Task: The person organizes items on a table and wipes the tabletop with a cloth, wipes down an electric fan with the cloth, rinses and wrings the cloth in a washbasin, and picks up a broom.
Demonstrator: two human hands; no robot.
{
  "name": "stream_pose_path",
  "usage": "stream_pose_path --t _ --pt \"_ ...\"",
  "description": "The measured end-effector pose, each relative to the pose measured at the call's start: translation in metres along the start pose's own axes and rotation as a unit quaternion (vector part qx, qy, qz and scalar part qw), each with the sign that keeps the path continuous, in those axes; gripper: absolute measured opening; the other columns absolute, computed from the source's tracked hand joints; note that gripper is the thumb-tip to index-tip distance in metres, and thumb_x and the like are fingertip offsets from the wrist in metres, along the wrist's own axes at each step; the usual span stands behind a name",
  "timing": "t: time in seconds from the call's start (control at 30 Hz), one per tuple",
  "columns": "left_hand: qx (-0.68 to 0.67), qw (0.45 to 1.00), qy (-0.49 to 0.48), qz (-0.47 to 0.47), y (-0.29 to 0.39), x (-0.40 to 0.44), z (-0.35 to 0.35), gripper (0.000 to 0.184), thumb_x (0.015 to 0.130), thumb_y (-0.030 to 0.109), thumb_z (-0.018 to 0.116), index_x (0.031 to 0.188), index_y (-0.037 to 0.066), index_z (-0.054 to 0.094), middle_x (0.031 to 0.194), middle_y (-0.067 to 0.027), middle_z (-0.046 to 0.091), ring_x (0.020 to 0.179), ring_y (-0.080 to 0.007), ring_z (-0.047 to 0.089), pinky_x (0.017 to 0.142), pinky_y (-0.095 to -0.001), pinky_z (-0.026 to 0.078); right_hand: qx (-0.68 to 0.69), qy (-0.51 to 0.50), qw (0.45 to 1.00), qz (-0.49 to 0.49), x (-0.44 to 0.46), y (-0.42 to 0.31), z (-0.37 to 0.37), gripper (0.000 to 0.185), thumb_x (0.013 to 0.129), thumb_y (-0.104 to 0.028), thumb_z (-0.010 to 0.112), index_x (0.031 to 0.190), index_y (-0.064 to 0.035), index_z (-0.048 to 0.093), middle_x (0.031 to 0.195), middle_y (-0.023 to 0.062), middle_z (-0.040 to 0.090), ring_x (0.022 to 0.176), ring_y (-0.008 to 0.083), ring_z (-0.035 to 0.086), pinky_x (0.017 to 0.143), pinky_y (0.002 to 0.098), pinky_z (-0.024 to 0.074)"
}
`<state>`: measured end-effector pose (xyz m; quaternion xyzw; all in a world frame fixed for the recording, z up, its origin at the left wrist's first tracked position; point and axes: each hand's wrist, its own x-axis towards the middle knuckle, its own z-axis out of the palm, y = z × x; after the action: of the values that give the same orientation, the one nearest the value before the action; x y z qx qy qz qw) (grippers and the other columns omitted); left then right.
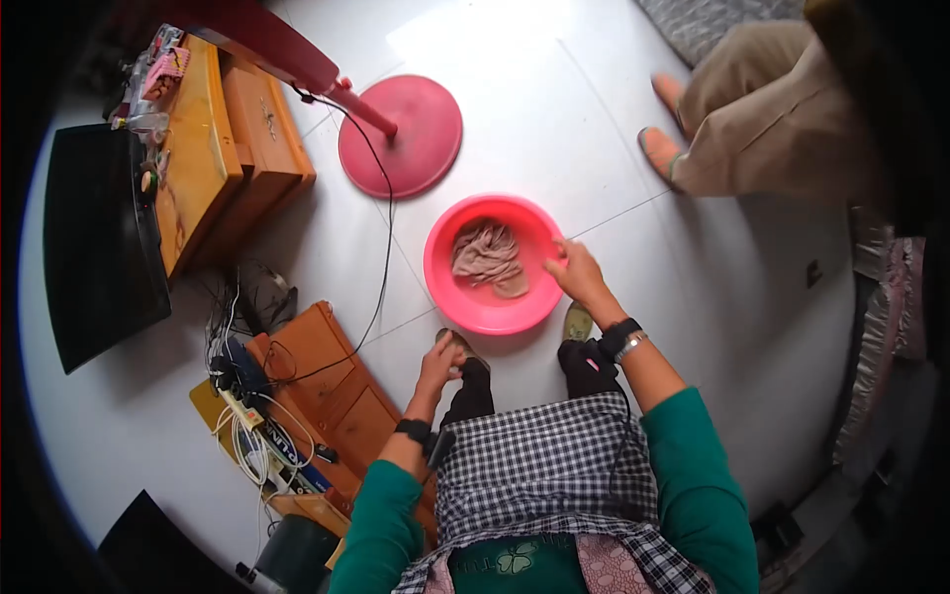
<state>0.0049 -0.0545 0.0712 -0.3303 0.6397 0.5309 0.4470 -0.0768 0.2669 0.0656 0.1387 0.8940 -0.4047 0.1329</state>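
A pink plastic basin (442, 292) stands on the floor just in front of my feet. Inside it lies a crumpled, pale brownish-pink cloth (485, 255), bunched toward the left side. My right hand (577, 272) is closed on the basin's right rim, fingers and thumb on either side of the edge. Below the basin's lower left, my left hand (441, 366) hangs apart from it, holding nothing, its fingers loosely bent and spread.
Beyond the basin is a red round stand base (416, 139) with a dark cable (384, 247) trailing left. Wooden cabinets (346, 396), one bearing a black screen (99, 238), line the left. Another person's legs (772, 119) are at upper right.
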Motion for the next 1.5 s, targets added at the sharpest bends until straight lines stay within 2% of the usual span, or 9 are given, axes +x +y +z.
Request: stream_pose_path --t 0.5,0.57,0.73,0.83,0.93,1.13,1.2,1.4,1.5 --pt "-0.375 0.922 0.046 -0.082 -0.095 0.237 -0.008 0.073 0.087 0.055 0.052 0.144 0.022 0.022 0.14 -0.0303 0.026 0.123 -0.0442 0.039 0.081 -0.0587 0.049 -0.15 -0.083 0.985 0.029 0.106 0.117 0.306 0.071 0.069 -0.038 0.073 0.13 -0.016 0.045 0.115 0.0253 0.057 0.107 0.0383 0.055 0.09 0.0512 0.0434" --pt "-0.37 0.925 0.024 -0.084 -0.097 0.243 -0.002 0.073 0.086 0.062 0.047 0.144 0.025 0.022 0.141 -0.0298 0.024 0.121 -0.0464 0.04 0.081 -0.0609 0.047 0.091 -0.16 0.968 0.169 0.096 0.126 0.347 0.063 0.073 -0.038 0.067 0.128 -0.0164 0.046 0.109 0.0257 0.059 0.102 0.0372 0.058 0.088 0.0514 0.0435" --pt "-0.499 0.855 -0.121 -0.073 -0.074 0.24 0.003 0.077 0.087 0.065 0.036 0.146 0.018 0.02 0.139 -0.0185 0.036 0.119 -0.0383 0.045 0.085 -0.0572 0.047 0.243 -0.235 0.94 0.052 0.004 0.043 0.272 0.038 0.074 -0.035 0.061 0.1 -0.0074 0.063 0.09 0.0163 0.065 0.083 0.0342 0.063 0.072 0.0395 0.0501" --pt "-0.018 0.971 -0.069 0.229 -0.065 0.228 0.022 0.06 0.093 0.04 0.05 0.139 0.005 0.034 0.142 -0.0099 0.038 0.13 -0.0252 0.037 0.11 -0.0458 0.023 0.185 -0.219 0.958 -0.025 -0.036 0.006 0.233 0.036 0.074 -0.039 0.065 0.087 -0.0061 0.063 0.082 0.0133 0.063 0.079 0.0337 0.062 0.071 0.0413 0.0491" --pt "-0.463 0.874 -0.078 0.127 -0.084 0.254 0.034 0.053 0.095 0.033 0.044 0.135 0.0 0.038 0.129 -0.0102 0.048 0.114 -0.0222 0.05 0.098 -0.0411 0.042 0.175 -0.174 0.968 -0.048 -0.041 -0.003 0.23 0.036 0.073 -0.04 0.066 0.075 -0.0048 0.059 0.073 0.0132 0.06 0.072 0.0339 0.061 0.066 0.0428 0.0493" --pt "-0.006 0.964 -0.007 0.264 -0.078 0.249 0.039 0.04 0.094 0.027 0.048 0.124 0.001 0.048 0.117 -0.008 0.057 0.097 -0.0165 0.056 0.082 -0.0267 0.049 0.076 -0.002 0.997 -0.021 0.002 0.041 0.28 0.033 0.076 -0.039 0.064 0.069 -0.0072 0.058 0.068 0.0131 0.06 0.063 0.0322 0.061 0.053 0.0427 0.0492" --pt "-0.482 0.875 -0.045 0.006 -0.078 0.271 0.043 0.035 0.094 0.026 0.045 0.118 0.001 0.051 0.114 -0.0081 0.057 0.095 -0.0167 0.058 0.079 -0.0272 0.051 -0.028 -0.011 1.0 -0.008 0.033 0.071 0.291 0.037 0.081 -0.043 0.055 0.072 -0.0071 0.062 0.068 0.0137 0.063 0.062 0.0327 0.063 0.052 0.0433 0.0498" --pt "0.108 0.938 -0.07 0.322 -0.013 0.219 0.05 0.049 0.087 0.017 0.055 0.131 0.002 0.041 0.137 -0.0175 0.042 0.121 -0.0313 0.047 0.1 -0.0407 0.041 -0.082 -0.108 0.984 0.118 0.094 0.147 0.236 0.05 0.084 -0.052 0.046 0.094 -0.0062 0.064 0.091 0.0206 0.066 0.086 0.0378 0.063 0.071 0.0491 0.051" --pt "-0.479 0.874 -0.066 -0.044 -0.026 0.215 0.039 0.043 0.085 0.018 0.056 0.124 0.004 0.046 0.133 -0.0164 0.048 0.122 -0.0336 0.046 0.096 -0.0546 0.04 -0.047 -0.149 0.97 0.186 0.1 0.182 0.232 0.061 0.082 -0.055 0.049 0.117 -0.0059 0.055 0.119 0.0239 0.055 0.108 0.0364 0.056 0.083 0.0491 0.0481"
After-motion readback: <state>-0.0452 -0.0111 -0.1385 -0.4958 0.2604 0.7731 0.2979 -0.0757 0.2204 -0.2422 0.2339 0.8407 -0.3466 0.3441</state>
